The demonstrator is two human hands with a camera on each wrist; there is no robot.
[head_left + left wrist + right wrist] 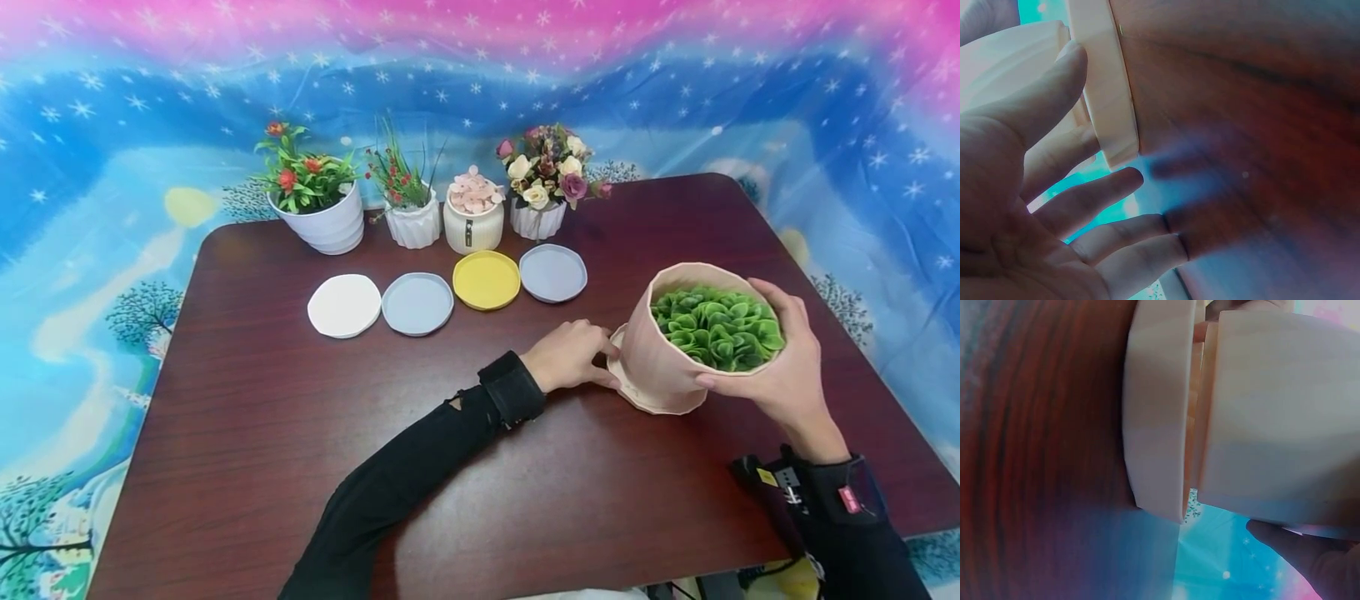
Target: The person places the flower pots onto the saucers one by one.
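Note:
On the right of the head view, a pale pink flowerpot [663, 358] with green leafy plants [720, 325] leans slightly. My right hand [791, 375] grips its upper part, thumb on the near side and fingers round the far side. Below the pot lies a matching saucer [636, 397]; in the right wrist view, the pot's base [1260, 425] stands just above the saucer's rim [1157, 412], a narrow gap between them. My left hand [572, 357] pinches the saucer's left edge with thumb and index finger. Its other fingers [1138, 259] spread out in the left wrist view.
Along the back stand a white pot with orange-red flowers [322, 221], a small red-flowered pot [414, 221], a cream jar with pink petals [474, 225] and a rose pot [538, 218]. Before them lie white [344, 306], yellow [486, 280] and two grey-blue saucers [417, 303].

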